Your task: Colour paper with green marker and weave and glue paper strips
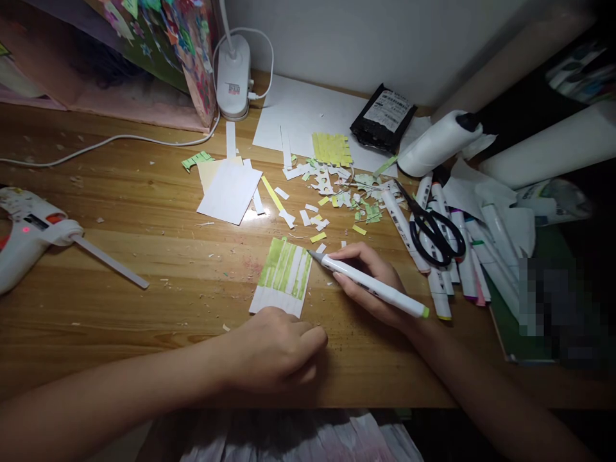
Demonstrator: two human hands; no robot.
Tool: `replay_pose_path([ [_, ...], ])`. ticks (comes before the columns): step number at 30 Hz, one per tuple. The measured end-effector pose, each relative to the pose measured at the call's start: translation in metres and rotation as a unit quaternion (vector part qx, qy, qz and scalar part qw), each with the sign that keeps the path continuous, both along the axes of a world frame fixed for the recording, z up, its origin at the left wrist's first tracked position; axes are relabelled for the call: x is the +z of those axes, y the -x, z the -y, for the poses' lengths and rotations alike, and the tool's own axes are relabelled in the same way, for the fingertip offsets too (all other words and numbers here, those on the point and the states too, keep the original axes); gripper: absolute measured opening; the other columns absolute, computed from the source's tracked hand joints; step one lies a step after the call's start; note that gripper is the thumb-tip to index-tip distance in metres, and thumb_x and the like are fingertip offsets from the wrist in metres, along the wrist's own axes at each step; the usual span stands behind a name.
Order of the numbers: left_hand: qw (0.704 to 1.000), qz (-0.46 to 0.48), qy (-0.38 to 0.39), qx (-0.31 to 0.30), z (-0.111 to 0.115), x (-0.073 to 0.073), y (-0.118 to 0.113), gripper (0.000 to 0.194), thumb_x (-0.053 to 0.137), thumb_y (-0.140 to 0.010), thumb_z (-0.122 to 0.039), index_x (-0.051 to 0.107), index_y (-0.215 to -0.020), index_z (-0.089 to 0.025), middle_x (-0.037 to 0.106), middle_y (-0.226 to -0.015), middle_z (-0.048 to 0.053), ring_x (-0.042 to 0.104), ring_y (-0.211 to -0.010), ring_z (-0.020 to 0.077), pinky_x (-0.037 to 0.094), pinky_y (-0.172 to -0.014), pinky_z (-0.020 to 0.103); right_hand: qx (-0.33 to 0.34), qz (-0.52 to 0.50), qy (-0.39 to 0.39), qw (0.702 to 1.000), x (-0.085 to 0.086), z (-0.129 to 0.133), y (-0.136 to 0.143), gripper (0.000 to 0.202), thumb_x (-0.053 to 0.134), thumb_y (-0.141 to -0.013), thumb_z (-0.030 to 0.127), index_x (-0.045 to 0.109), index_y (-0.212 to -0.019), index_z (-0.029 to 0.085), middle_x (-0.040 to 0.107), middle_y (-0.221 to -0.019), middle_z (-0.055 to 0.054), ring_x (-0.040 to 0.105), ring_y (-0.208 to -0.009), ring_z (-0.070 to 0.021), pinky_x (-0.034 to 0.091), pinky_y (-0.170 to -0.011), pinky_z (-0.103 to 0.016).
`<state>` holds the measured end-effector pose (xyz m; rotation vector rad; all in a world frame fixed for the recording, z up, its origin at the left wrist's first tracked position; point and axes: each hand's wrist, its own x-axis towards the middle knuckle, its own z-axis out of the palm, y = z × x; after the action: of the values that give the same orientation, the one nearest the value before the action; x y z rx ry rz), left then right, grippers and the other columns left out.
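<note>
Between the thumb and fingers of my right hand [368,279] is a white marker [373,282] with a green end cap. Its grey tip meets the upper right edge of a small piece of paper [276,298] lying on the wooden desk. Light green strokes cover most of that paper, with white gaps between them and a plain white strip along the bottom. My left hand [282,346] is closed, resting at the paper's lower edge with the fingers curled under. Whatever those fingers may hold is hidden.
Paper scraps [332,183] lie beyond the marker, near a yellow fringed piece [332,149]. Black-handled scissors [436,234] rest on several markers [466,263] at right. A glue gun [36,234] with a glue stick lies left. White paper [231,190] and a lamp base [233,80] are farther back.
</note>
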<state>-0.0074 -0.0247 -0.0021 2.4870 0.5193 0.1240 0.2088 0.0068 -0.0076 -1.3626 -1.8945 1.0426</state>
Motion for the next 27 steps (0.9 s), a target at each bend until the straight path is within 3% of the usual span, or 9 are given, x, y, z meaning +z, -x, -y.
replay_pose_path([
  [13,1.0,-0.004,0.003,0.0,0.0001,0.0014,-0.0003,0.004,0.04,-0.085,-0.019,0.042,-0.082,-0.019,0.062,-0.071,0.0,0.055,-0.054,0.0147,0.036,-0.047,0.026,0.041,0.008,0.011,0.999,0.0071,0.0,-0.0004,0.013,0.056,-0.08,0.023,0.058,-0.093,0.023,0.058,-0.082,-0.004,0.055,-0.071,-0.0179,0.043,-0.061,-0.03],
  [27,1.0,0.002,0.007,-0.002,-0.0002,0.0005,-0.0001,0.003,0.04,-0.085,-0.019,0.041,-0.082,-0.019,0.062,-0.072,0.0,0.054,-0.054,0.0149,0.036,-0.047,0.026,0.088,0.001,-0.029,0.996,0.0019,-0.0014,-0.0028,0.014,0.06,-0.075,0.019,0.057,-0.089,0.023,0.06,-0.082,-0.004,0.052,-0.074,-0.019,0.043,-0.065,-0.034],
])
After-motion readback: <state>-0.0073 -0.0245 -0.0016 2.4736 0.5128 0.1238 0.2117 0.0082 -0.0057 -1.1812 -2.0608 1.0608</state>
